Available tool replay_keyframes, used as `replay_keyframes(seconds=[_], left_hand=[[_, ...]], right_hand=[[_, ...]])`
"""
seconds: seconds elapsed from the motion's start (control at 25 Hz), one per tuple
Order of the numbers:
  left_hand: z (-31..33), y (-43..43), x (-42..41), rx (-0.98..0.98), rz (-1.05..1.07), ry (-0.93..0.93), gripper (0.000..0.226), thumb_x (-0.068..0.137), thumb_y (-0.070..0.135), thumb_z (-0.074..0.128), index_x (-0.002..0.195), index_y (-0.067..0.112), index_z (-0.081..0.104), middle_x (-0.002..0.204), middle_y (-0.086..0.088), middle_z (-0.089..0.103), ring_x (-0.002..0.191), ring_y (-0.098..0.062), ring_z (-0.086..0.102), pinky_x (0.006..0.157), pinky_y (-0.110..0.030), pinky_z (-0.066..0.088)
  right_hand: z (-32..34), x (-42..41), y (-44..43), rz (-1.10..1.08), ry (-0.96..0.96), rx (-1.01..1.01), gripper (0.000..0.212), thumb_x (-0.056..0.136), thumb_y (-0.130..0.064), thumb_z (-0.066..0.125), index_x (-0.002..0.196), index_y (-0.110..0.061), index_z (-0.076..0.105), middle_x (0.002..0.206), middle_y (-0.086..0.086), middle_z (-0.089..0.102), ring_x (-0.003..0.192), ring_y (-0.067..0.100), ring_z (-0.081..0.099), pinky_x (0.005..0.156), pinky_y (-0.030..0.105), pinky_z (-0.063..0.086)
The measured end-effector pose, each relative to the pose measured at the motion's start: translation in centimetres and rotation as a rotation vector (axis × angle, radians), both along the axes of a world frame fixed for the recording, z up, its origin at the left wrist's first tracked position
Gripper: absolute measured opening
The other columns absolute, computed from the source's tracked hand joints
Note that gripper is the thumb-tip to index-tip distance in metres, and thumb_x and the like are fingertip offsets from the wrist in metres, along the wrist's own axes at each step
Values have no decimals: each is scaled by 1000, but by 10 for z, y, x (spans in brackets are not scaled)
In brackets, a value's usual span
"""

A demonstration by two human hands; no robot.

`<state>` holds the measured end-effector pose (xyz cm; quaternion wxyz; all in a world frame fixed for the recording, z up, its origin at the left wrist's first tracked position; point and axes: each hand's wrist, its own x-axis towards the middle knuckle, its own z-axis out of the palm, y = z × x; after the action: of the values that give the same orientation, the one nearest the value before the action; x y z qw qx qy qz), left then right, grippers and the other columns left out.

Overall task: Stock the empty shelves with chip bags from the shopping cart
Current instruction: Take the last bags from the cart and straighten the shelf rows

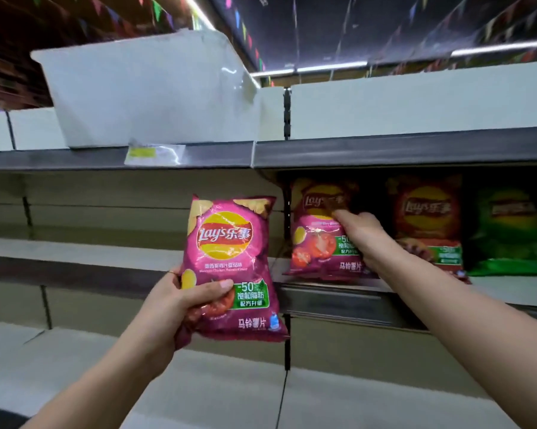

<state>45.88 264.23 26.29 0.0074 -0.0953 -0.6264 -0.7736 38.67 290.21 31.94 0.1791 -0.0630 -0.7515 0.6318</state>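
Shelf [508,289] with red bag [428,224], green bag [508,233]; white box [143,88] above

A dark ceiling [384,26] is seen above the aisle and is lit by long white fluorescent tube lights [332,67]. Strings of small coloured triangular pennants [157,9] are hung beneath it. Cream metal shelves [75,247] are fitted in tiers, edged with a grey metal price rail [384,150] and divided by a black slotted upright [287,113]. A large white rectangular box [143,88] is set on the top tier. A yellow-green label in a clear sleeve [154,153] is clipped to the rail just below it.
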Motion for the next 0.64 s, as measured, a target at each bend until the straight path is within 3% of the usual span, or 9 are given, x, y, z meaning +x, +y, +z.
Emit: replay_keyframes(seconds=[0.08,0.2,0.32,0.44,0.56,0.64], left_hand=[[4,1,-6,1,3,8,61,50,9,77,108,9,57,84,-9,75,66,-22,73,47,-22,53],[6,1,-13,18,-11,4,65,50,2,83,109,10,57,88,-10,75,69,-23,73,49,-24,55],[6,0,-19,22,-25,4,70,50,1,85,113,10,55,90,-11,75,72,-24,73,50,-26,55],[8,-5,-24,25,-2,5,67,54,7,80,116,11,55,93,-10,74,76,-24,73,53,-27,56],[10,-14,-30,49,5,9,63,56,10,76,115,10,54,93,-10,74,75,-24,73,53,-26,56],[12,-21,-36,81,6,-4,59,57,7,75,112,8,55,90,-11,75,70,-23,73,52,-26,56]], right_hand=[[1,-6,1,-45,-30,-13,28,90,-28,54,100,-3,60,69,9,60,60,23,58,61,28,47],[-4,-17,-2,-60,-47,-12,40,89,-36,55,111,-2,58,74,10,63,64,25,61,63,30,51],[-7,-27,-4,-51,-4,149,77,81,-63,56,138,-16,35,110,10,63,97,31,63,90,43,51],[-8,-33,-4,-88,-13,262,92,75,-71,53,146,-22,20,138,12,48,118,35,53,101,48,43],[-8,-30,-7,-109,-59,337,89,78,-72,48,143,-16,27,135,14,51,116,36,54,100,45,44],[-2,-18,-11,-162,-160,485,67,89,-60,43,125,-3,48,124,18,57,107,35,56,91,35,44]])
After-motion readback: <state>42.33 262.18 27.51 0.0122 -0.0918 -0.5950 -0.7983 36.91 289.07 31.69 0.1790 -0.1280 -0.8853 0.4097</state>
